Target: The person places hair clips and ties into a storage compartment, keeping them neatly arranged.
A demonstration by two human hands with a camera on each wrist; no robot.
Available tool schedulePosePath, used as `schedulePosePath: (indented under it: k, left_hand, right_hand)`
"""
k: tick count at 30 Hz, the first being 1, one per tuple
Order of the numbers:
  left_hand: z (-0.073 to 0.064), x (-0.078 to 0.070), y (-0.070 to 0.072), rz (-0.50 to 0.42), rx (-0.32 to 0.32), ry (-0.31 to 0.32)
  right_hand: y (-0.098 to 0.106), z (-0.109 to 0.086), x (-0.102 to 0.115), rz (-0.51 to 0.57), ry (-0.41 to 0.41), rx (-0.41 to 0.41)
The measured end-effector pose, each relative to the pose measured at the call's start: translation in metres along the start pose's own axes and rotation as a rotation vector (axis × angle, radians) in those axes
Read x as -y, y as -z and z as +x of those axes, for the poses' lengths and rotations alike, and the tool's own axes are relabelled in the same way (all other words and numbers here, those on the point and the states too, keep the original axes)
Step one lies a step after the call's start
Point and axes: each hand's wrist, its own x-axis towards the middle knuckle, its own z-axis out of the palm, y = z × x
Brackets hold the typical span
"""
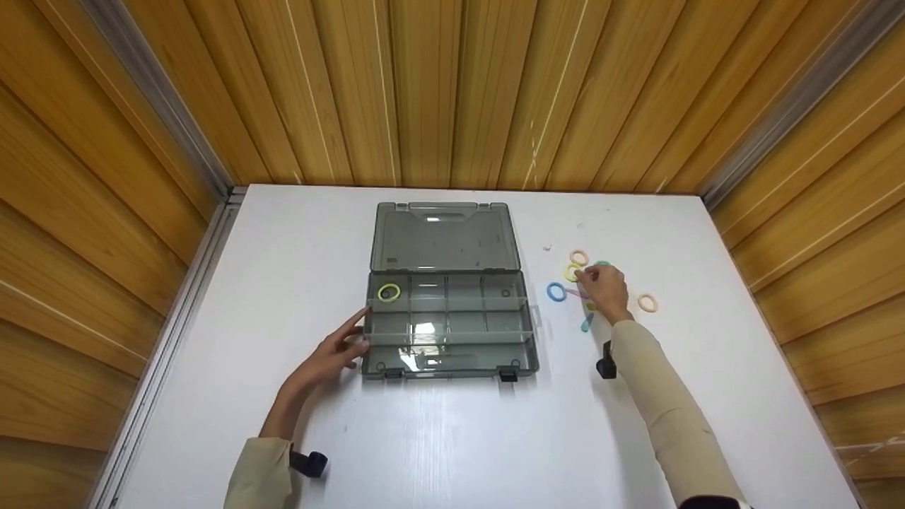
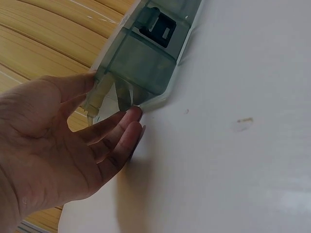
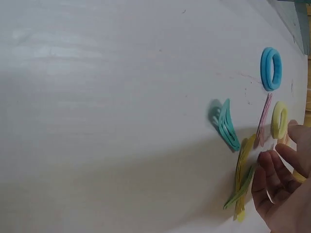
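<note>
Far left, beige sleeve (image 1: 259, 472), then left hand (image 1: 329, 360) at the side of the grey see-through box (image 1: 488, 359): digits loosely spread, tips touching its left wall. Box is mid-tabletop (image 1: 438, 438), lid (image 1: 445, 244) folded back flat away from the person, two dark latches (image 1: 508, 375) on the near edge. Yellow-green hair tie (image 1: 380, 293) lies in its far-left compartment. Right of the box, loose cluster: blue hair tie (image 3: 265, 69), then pale yellow hair tie (image 3: 275, 120) with pink clip (image 3: 264, 121) just beside it, peach hair tie (image 1: 572, 256) just beyond the yellow one. Nearer the person, teal clip (image 3: 226, 124), then yellow clip (image 3: 238, 170) and green clip (image 3: 240, 191) overlapping. Right hand (image 1: 606, 290) is over the cluster, fingers bent, tips at the pale yellow hair tie; can't tell if they pinch it or only touch. Teal hair tie (image 1: 602, 263) part-hidden behind that hand. Rightmost, second peach hair tie (image 1: 640, 304), apart from the rest
</note>
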Motion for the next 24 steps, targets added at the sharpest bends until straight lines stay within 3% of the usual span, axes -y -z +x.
schedulePosePath:
  k: [5,13,24]
  left_hand:
    - [-0.001,-0.002,-0.002,0.016,0.017,-0.009]
    - [-0.003,-0.004,-0.001,0.027,-0.027,0.059]
    - [-0.002,-0.004,0.003,0.027,0.027,-0.012]
  right_hand:
    - [-0.004,-0.001,0.0,-0.008,-0.052,0.023]
    - [-0.003,0.002,0.006,0.001,-0.059,0.063]
    - [0.016,-0.004,0.004,0.01,-0.01,0.071]
